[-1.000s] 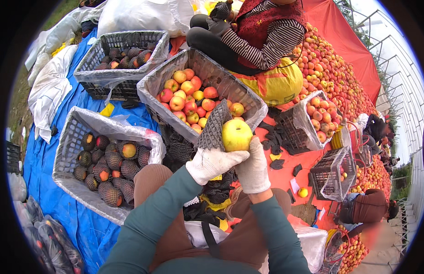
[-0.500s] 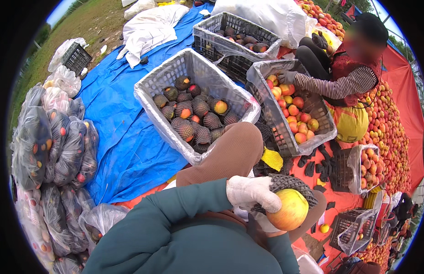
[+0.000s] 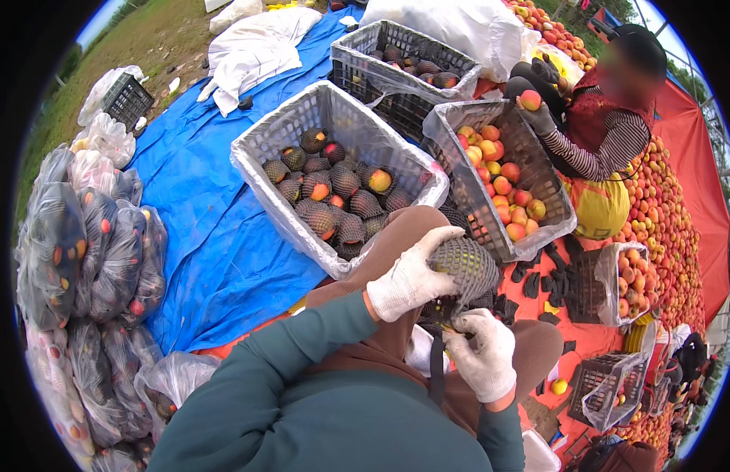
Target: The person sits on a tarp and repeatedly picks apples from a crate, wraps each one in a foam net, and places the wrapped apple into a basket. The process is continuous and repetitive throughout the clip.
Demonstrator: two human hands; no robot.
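"Where to find the netted apple (image 3: 466, 267)?"

"At three o'clock from the left grip (image 3: 412, 277), clasped between thumb and fingers."

"And from the right grip (image 3: 484, 354)?"

"Around twelve o'clock, farther off; apparently pinching the net's loose end (image 3: 461, 302) with that one. Stretched lengthwise roughly from twelve to six. Beyond, at ten o'clock, a plastic-lined crate (image 3: 290, 118) of wrapped apples (image 3: 345, 182)."

"Any label or writing to read?"

"None legible on apple or net."

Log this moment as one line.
left hand: holds netted apple; right hand: seemingly pinches lower end of net; nearby: netted-apple crate, bare-apple crate; co-worker's hand: holds bare apple
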